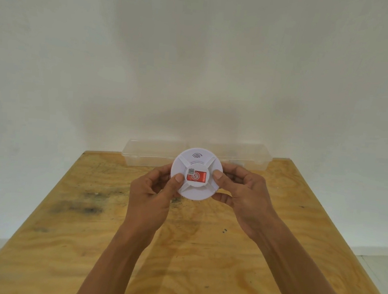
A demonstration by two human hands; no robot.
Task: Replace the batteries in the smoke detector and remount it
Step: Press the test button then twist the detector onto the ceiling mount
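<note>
A round white smoke detector (195, 188) is held in the air above the wooden table, its front face toward me. The face bears a red label, a small QR sticker and a wave symbol near the top. My left hand (156, 190) grips its left edge, thumb on the face and fingers curled behind. My right hand (243, 190) grips the right edge the same way, thumb tip on the front. The back of the detector is hidden. No batteries are in view.
A clear plastic box (245, 159) with a lid lies along the far edge of the plywood table (180, 250), against the white wall. Dark stains mark the table's left half. The floor shows past the table's left and right sides.
</note>
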